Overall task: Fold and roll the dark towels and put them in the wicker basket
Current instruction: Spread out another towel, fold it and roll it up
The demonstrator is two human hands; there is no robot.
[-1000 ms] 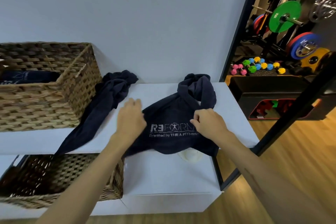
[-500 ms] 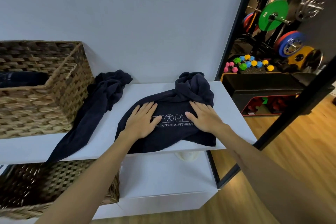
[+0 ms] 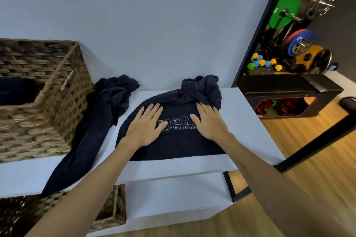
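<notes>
Wicker fills the far left: a basket (image 3: pixel 44 102) stands on the white shelf top (image 3: pixel 248 121), and something dark lies inside it, though the view there is too dim to say whether it is a rolled towel. Below the shelf top, at the near left, a second wicker basket (image 3: pixel 107 215) sits in the lower compartment. Just right of the upper basket a crumpled towel (image 3: pixel 100 121) is bunched against the grey wall (image 3: pixel 154 25) at its far end, and its near end trails over the front edge of the shelf top.

Right of that, a spread towel (image 3: pixel 179 144) with pale lettering lies on the middle of the shelf top, flat at its near part and gathered into a lump at the far right. The left hand (image 3: pixel 146 123) rests palm down on it, fingers stretched out and slightly fanned, gripping nothing. The right hand (image 3: pixel 209 121) lies flat beside it, fingers straight and together, their tips at the foot of the lump, also gripping nothing. Some lettering shows between the two hands.

Far right, past a black frame (image 3: pixel 256 31), coloured weight plates (image 3: pixel 285 11) and small dumbbells (image 3: pixel 264 62) stand above a black bench (image 3: pixel 289 84) on a wooden floor (image 3: pixel 308 159).
</notes>
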